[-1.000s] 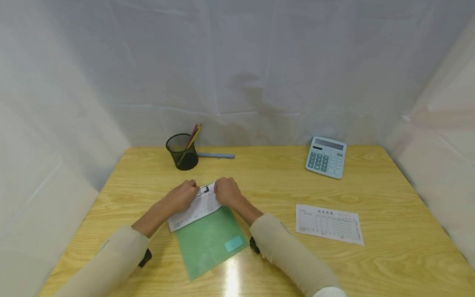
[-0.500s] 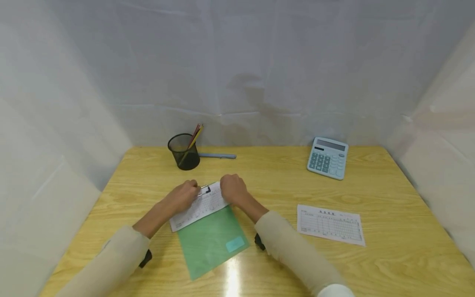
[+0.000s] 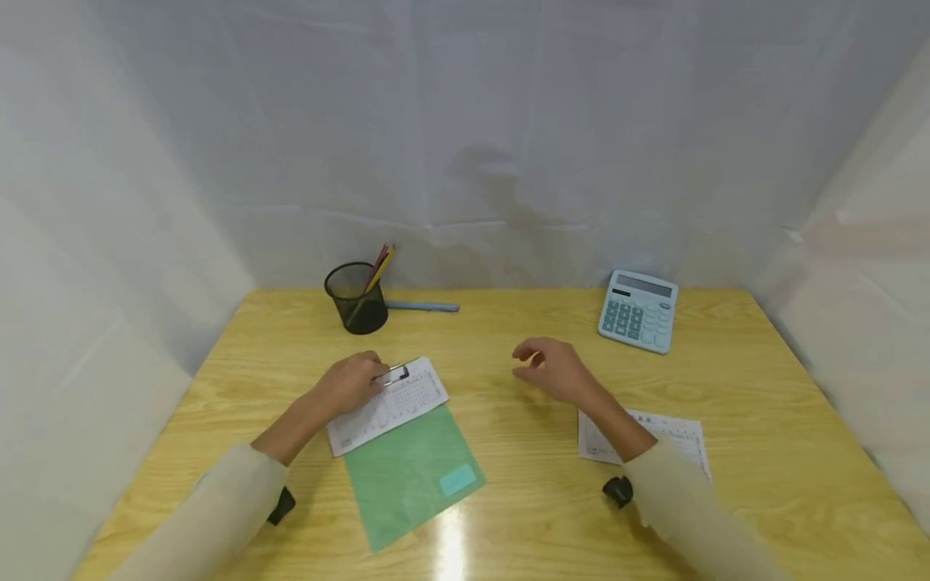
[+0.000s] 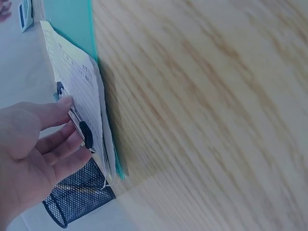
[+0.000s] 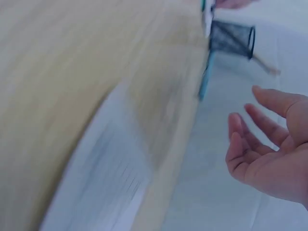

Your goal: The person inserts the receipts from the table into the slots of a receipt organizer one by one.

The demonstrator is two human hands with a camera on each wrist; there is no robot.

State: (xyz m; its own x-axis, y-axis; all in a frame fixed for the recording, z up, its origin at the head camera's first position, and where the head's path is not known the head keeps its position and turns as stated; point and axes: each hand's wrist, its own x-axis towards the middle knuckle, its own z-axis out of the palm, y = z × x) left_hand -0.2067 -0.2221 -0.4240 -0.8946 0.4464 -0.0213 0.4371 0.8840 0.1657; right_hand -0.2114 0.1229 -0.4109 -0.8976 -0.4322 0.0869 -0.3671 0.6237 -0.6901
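Observation:
My left hand [image 3: 349, 384] pinches the metal clip [image 3: 396, 374] at the top of a green clip folder [image 3: 414, 476], thumb on one side and fingers on the other, as the left wrist view shows. Printed form slips [image 4: 77, 72] lie at that clip, over the folder's upper part. The folder rests flat on the table, with a light blue label near its lower right corner. My right hand [image 3: 554, 369] is in the air right of the folder, fingers loosely bent and holding nothing. A loose printed form [image 3: 679, 436] lies under the right forearm, partly hidden by it.
Behind the left hand stands a black mesh pen cup [image 3: 358, 300] with pencils. A blue pen [image 3: 425, 307] lies beside it. A light blue calculator [image 3: 639, 311] rests at the back right. White cloth [image 3: 465, 145] walls in the wooden table.
My right hand has let go of the slips' right end and moved right, toward the loose form. My left hand stays at the clip.

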